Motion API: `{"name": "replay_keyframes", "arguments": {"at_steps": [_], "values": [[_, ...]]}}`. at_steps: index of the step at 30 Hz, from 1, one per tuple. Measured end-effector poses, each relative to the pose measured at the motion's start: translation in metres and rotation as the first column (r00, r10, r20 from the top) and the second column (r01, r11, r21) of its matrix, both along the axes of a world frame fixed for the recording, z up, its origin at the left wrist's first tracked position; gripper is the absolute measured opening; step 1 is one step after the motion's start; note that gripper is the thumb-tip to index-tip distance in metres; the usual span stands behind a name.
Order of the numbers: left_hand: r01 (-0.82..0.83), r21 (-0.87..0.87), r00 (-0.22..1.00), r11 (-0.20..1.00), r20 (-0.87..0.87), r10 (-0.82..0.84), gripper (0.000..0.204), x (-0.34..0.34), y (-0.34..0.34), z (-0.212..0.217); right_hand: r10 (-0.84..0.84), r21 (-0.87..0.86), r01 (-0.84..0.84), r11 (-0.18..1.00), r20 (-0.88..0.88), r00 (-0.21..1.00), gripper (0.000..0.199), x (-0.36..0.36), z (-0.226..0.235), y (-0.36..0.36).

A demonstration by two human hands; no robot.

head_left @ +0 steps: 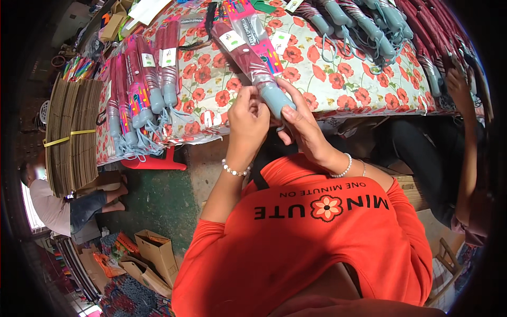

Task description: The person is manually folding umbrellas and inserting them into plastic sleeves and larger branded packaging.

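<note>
A folded dark-red umbrella [244, 55] with a grey-blue handle lies slanted over the table's front edge, inside a clear plastic sleeve with a pink printed card. My right hand [302, 119] grips the handle end from the right. My left hand [247, 117] pinches the sleeve's edge just left of the handle. Both wrists wear pearl bead bracelets. My orange shirt fills the lower middle of the view.
A table with a red-poppy cloth [348, 79] holds a row of packed umbrellas [140, 90] at left and unpacked ones [364, 24] at top right. Another person's hand [458, 84] reaches in at right. Bundled flat cardboard [71, 134] and a seated person [58, 203] are at left; open boxes [156, 253] sit below.
</note>
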State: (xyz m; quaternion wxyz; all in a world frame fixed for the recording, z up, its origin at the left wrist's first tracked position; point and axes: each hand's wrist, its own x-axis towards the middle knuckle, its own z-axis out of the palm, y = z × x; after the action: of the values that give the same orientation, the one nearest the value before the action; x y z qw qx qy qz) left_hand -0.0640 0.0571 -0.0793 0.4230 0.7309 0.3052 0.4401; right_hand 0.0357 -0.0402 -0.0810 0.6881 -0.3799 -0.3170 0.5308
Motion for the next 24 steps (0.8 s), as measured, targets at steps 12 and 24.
{"name": "replay_keyframes", "arguments": {"at_steps": [12,24], "values": [[0.155,0.69,0.987,0.707,-0.138,-0.082,0.016,0.003,0.018,0.022,0.02,-0.036,-0.003,0.999,0.486,0.874,0.062,0.016,0.0,-0.01],[-0.04,0.253,0.994,0.967,-0.091,0.065,0.0,-0.009,0.002,0.0,-0.168,0.125,0.127,0.984,0.414,0.894,0.054,0.014,-0.003,-0.004]]}}
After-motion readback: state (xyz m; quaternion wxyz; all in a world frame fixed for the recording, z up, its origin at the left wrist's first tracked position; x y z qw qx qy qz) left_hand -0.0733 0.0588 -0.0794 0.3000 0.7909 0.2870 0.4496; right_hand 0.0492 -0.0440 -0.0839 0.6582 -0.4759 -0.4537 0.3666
